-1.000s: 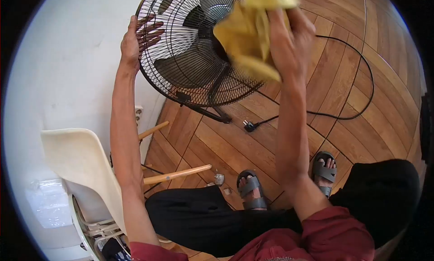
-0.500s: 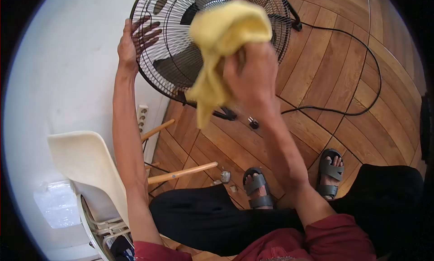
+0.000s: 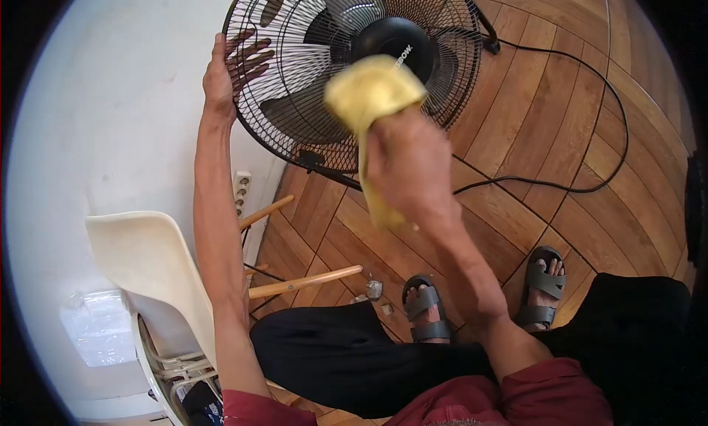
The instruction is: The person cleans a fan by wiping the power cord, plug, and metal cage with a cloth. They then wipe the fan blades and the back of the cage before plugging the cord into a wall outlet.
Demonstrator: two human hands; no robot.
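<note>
A black floor fan [image 3: 391,44] with a round wire grille fills the upper middle of the view, its dark blades showing through the wires. My left hand [image 3: 219,87] grips the left side of the grille's rim, with its fingers visible behind the wires. In front of the lower grille, my right hand [image 3: 413,164] is closed around a yellow cloth [image 3: 372,90]. The cloth bunches above the knuckles and a loose end hangs below the hand. Both are smeared by motion, and the cloth overlaps the grille just below the hub.
The fan's black cord [image 3: 625,131] loops across the wooden floor [image 3: 516,109] at right. A cream chair [image 3: 140,241] with wooden legs lies tipped at left, near a power strip [image 3: 241,190] by the white wall. My sandalled feet [image 3: 425,309] are below.
My right hand has moved the yellow cloth downward, uncovering the fan's hub. My left hand keeps its hold on the rim, and the whole scene has shifted slightly right in view.
</note>
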